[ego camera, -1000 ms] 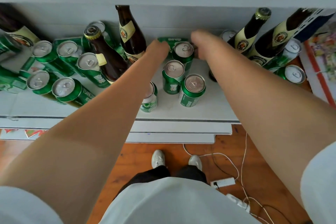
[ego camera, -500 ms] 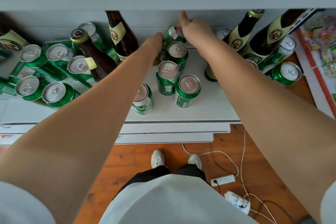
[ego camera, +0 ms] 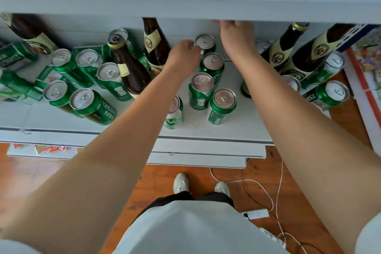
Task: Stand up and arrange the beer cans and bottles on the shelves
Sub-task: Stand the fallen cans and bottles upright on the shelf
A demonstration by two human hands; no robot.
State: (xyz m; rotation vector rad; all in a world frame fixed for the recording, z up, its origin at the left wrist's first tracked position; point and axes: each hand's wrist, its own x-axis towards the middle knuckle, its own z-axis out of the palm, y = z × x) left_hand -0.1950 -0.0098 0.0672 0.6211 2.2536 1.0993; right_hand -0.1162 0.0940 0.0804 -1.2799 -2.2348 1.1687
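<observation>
While both my arms reach into the shelf (ego camera: pixel 237 130), my left hand (ego camera: pixel 183 55) sits against the left side of the rearmost green can (ego camera: pixel 205 42), fingers curled toward its rim; whether they actually pinch it or only touch I cannot tell, as the fingertips are hidden behind the knuckles. That can stands upright, long axis vertical, silver lid with pull tab facing up, near the back wall of the shelf. My right hand (ego camera: pixel 237 35) is just right of the same can, raised to the underside of the upper shelf board (ego camera: pixel 185 6); its fingers disappear behind the board edge, so how far that grip is open cannot be read. In front of the rear can, three more green cans stand upright in a rough column toward me: second can (ego camera: pixel 212 64), third can (ego camera: pixel 201 88), front can (ego camera: pixel 222 105). A white-and-green can (ego camera: pixel 174 113) stands upright beside them, partly covered by my left forearm. Left of my arm, a tall brown bottle (ego camera: pixel 154 45) stands neck up, with a shorter brown bottle (ego camera: pixel 127 64) capped in gold just beside it. Further left, a cluster of green cans (ego camera: pixel 86 97) stands lids up; another green can (ego camera: pixel 14 55) lies on its side, long axis roughly horizontal. Right of my right arm, two brown bottles (ego camera: pixel 305 55) stand with necks toward the upper board, green cans (ego camera: pixel 332 95) around their bases.
</observation>
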